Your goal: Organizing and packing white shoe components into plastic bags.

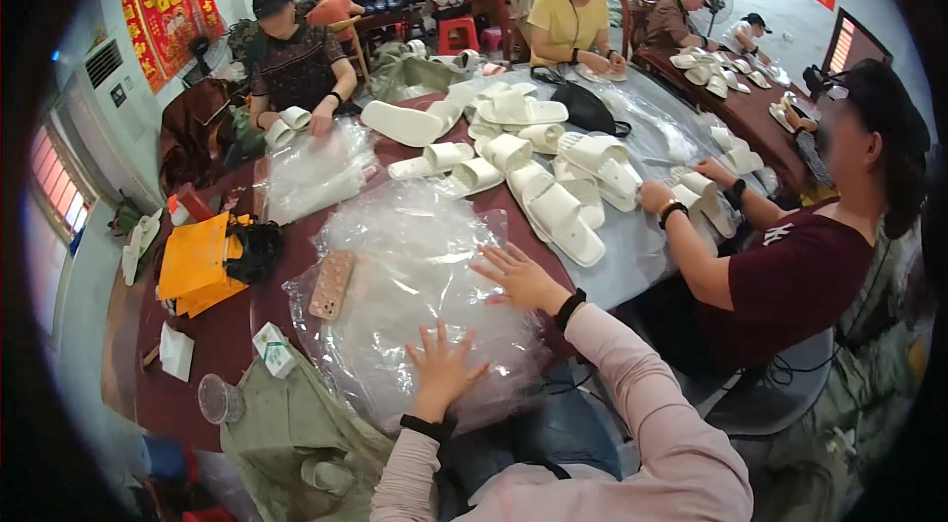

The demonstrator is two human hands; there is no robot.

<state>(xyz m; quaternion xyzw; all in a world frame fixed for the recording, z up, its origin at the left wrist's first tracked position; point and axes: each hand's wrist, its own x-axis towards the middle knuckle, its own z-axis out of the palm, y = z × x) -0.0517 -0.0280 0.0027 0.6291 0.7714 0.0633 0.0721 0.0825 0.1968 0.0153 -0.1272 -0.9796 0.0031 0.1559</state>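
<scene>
Stood behind the person at the round desk (212, 339) and both hands were flat on a big heap of clear plastic bags (415, 265) piled at the near edge, right in front of them. Left hand (441, 371) lay on the near side of the heap, fingers spread wide and holding nothing. Right hand (520, 277) was on the far right side of it, fingers splayed wide too, just pressing on the top sheet, no grip on anything

Looked to me like the sorting-out stage: flattening or feeling through the pile to get at a single bag. My guess is the next bit would need a pinch on one loose edge and a peel, which is fiddly since those sheets cling together and slide

A phone in a patterned case (331, 284) sat touching the left edge of the heap, so it could get dragged along. Beyond the pile was a jumble of white slippers (553, 211), near enough but the heap lay between. Person in a dark red shirt (790, 285) worked close on the right, elbow near. Orange folders (197, 260) and a plastic cup (219, 399) were off to the left, well apart
</scene>
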